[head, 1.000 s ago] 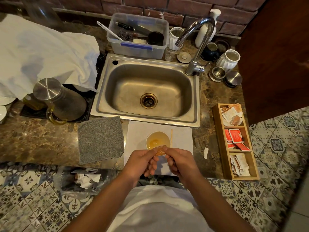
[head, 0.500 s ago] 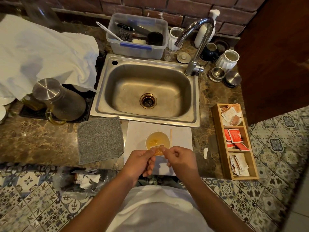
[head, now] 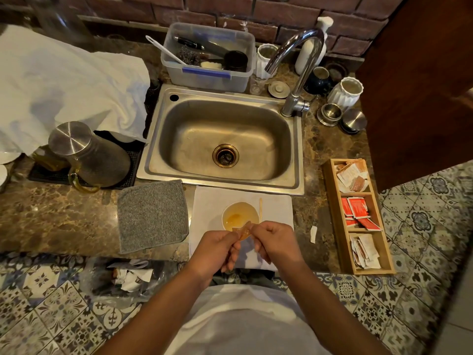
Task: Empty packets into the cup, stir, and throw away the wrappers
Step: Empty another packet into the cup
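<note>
A: Where is the packet (head: 242, 231) sitting?

B: Just over the cup (head: 240, 216) rim at its six o'clock. The left hand (head: 217, 249) is pinching one end, the right hand (head: 275, 243) the other, fingers curled tight.

A: How is it likely handling?

B: Probably light, limp and slippery with the amber syrup. I'd be gripping the dry edges. The stick (head: 260, 208) is lying at the cup's two o'clock.

White cup (head: 240, 212) w/ amber liquid, grey cloth (head: 152, 215), red packets (head: 357, 208).
</note>
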